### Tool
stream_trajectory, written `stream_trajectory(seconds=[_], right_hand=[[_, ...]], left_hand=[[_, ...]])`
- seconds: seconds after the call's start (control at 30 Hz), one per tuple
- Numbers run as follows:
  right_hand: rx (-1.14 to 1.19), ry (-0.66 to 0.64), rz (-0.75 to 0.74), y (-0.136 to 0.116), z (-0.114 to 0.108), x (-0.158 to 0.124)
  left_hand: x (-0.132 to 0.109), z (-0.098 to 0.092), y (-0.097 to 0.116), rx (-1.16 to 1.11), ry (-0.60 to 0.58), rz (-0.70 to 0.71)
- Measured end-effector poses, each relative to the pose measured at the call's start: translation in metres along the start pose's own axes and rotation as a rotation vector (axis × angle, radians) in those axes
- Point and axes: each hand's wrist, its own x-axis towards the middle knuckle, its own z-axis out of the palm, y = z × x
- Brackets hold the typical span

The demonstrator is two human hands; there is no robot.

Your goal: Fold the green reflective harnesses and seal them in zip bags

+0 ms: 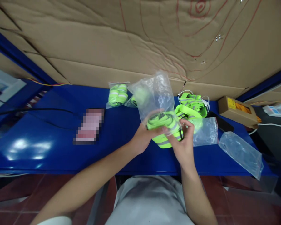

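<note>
Between my two hands is a rolled bundle of neon-yellow reflective strap (164, 142) with grey stripes, partly inside a clear plastic bag (158, 93). The bag rises above the bundle, away from me. My left hand (144, 134) grips the bundle and bag from the left side, its thumb across the front. My right hand (184, 142) is closed on the right side of the bundle, thumb at the front and fingers bent at its edge. Just beyond the right hand lies a loose heap of the same strap (193, 104), with a white cable around it.
A bagged strap bundle (117, 95) stands at the back, with another partly hidden beside it. Flat clear bags (241, 153) lie at the right, near a dark phone (222, 122) and a small cardboard box (236, 111). A blurred-out phone-like object (89, 125) is on the blue table (56, 150).
</note>
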Motion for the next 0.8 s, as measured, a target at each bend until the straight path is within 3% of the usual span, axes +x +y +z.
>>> stream_trajectory(seconds=[0.1,0.2,0.33,0.53,0.8], right_hand=[[0.008,0.1,-0.089,0.004,0.009,-0.008],[-0.065,0.099,-0.145,0.005,0.015,-0.014],[-0.031,0.133,-0.119,0.004,0.014,-0.013],[0.105,0.221,-0.06,0.008,0.012,-0.01],[-0.022,0.369,-0.079,0.012,0.014,-0.014]], left_hand=[[0.002,0.002,-0.004,-0.042,0.039,0.013],[0.002,0.004,-0.004,-0.069,0.073,0.016],[0.001,0.006,-0.005,-0.105,0.107,-0.008],[0.002,0.003,-0.013,-0.136,-0.034,-0.111],[0.001,-0.001,-0.042,-0.055,-0.079,-0.149]])
